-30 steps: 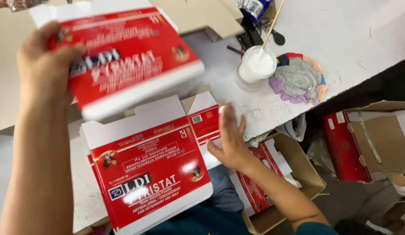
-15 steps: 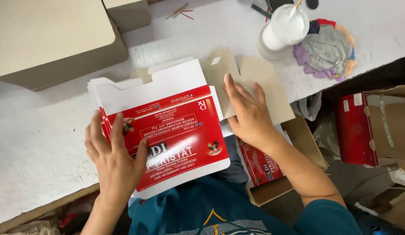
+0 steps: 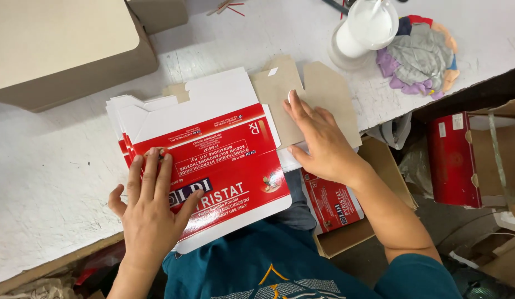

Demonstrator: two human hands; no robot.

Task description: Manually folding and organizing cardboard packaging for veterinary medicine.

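The left hand (image 3: 149, 207) lay flat and fully open, palm down, on a stack of flattened red and white cartons (image 3: 205, 160), its fingers spread and pointing away from the body, the fingertips reaching the middle of the top carton's red panel. It gripped nothing; it only pressed on the printed face. The right hand (image 3: 318, 138) was likewise open and flat, fingers stretched out together, resting on the plain brown flaps (image 3: 324, 91) that stuck out from the right side of the stack, with its thumb near the carton's right edge. It too closed around nothing. The stack sat on the white worktable (image 3: 58, 182) straight in front of the person, between the two hands, its near edge hanging slightly over the table's edge above the person's teal shirt (image 3: 257, 266). Beyond the stack, at the far left, stood a large brown cardboard box (image 3: 63, 50). At the far right of the table stood a white cup (image 3: 368, 25) just beside a bundle of coloured rags (image 3: 421, 52). Below the table edge, under the right forearm, an open brown box (image 3: 379, 166) held more red cartons (image 3: 332, 202), and a further red carton (image 3: 448, 160) stood to the right near the floor.
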